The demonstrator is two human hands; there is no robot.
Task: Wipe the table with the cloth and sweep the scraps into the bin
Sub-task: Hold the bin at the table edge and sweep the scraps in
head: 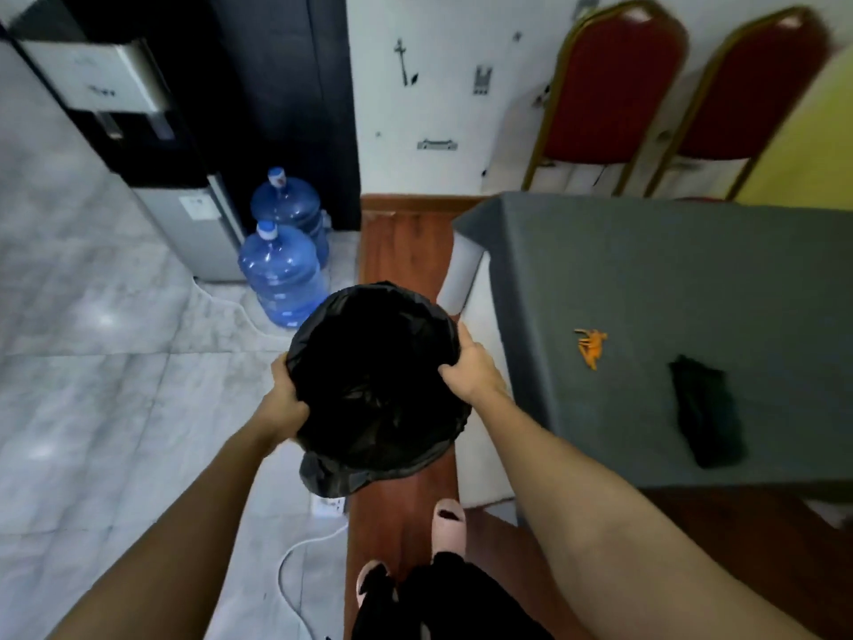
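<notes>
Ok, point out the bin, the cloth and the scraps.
bin [323, 436]: head view, near rim wrapped in black liner.
cloth [706, 408]: head view, middle of the dark fold.
scraps [591, 346]: head view, centre of the orange pile.

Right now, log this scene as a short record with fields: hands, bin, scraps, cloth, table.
left hand: grips the bin rim, left side
right hand: grips the bin rim, right side
bin: black liner, held beside the table's left edge
scraps: orange pile on the table
cloth: dark, bunched, right of the scraps, untouched
table: grey cover
</notes>
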